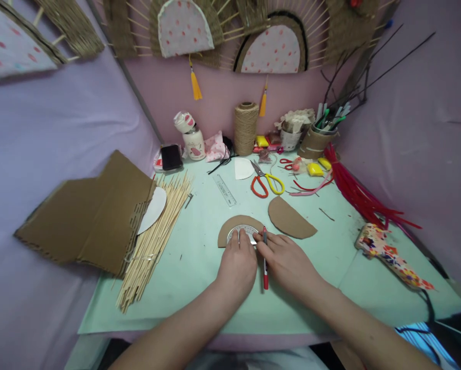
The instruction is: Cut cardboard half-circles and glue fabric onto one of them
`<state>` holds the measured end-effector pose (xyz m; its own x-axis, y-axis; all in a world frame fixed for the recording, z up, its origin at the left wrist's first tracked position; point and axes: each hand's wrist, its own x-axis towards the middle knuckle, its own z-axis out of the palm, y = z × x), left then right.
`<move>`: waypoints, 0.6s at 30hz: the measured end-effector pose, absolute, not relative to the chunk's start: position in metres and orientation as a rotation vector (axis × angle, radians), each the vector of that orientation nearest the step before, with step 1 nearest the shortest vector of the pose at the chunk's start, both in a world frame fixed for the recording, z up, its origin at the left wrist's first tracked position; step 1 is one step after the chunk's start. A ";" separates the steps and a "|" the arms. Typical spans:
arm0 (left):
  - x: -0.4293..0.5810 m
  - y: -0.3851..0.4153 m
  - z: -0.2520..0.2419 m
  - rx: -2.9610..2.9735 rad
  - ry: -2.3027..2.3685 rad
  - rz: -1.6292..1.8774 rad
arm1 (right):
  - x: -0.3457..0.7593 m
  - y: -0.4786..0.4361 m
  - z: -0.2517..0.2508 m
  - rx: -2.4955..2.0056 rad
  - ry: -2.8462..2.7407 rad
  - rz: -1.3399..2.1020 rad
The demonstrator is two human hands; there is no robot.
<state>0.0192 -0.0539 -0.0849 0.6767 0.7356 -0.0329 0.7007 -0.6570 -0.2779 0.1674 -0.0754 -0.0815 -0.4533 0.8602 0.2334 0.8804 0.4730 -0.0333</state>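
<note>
While both forearms reach in from the lower edge, the hands meet at mid-table, wrists low, fingers pointing away from the wearer.

Left hand [238,259]: palm down, fingers extended, pressing on a clear plastic semicircular protractor [249,229]; nothing gripped.

Right hand [286,257]: palm down, fingertips at the protractor's right end, gripping a slim red-and-dark marker pen [265,259], red end toward the wearer; the exact finger hold cannot be told.

Protractor: lying on a brown cardboard half-disc [240,220], straight edge toward the wearer. Second brown cardboard half-disc [291,220]: just beyond the right hand, tilted.

Markings: fine graduations on the protractor and on a clear plastic ruler [225,190], figures too small to read. No brand legible.

Containers, rear of table:
- Brown, cord-banded round pot [314,143], holding white-and-green pens [326,119]; dark bare twigs [363,85] rise at the pot.
- White patterned pot [291,140], filled with cream lacy material [296,121].
- White bottle with a pink printed figure [194,145], a rounded pink-and-white top [184,122] upon it.
</note>
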 end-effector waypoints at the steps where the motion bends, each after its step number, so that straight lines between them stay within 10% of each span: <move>1: 0.020 -0.054 -0.084 -2.651 -1.173 0.207 | 0.167 -0.075 -0.081 -1.508 -2.498 -0.131; 18: 0.023 -0.059 -0.084 -2.683 -1.382 -0.066 | 0.170 -0.075 -0.081 -1.475 -2.392 0.071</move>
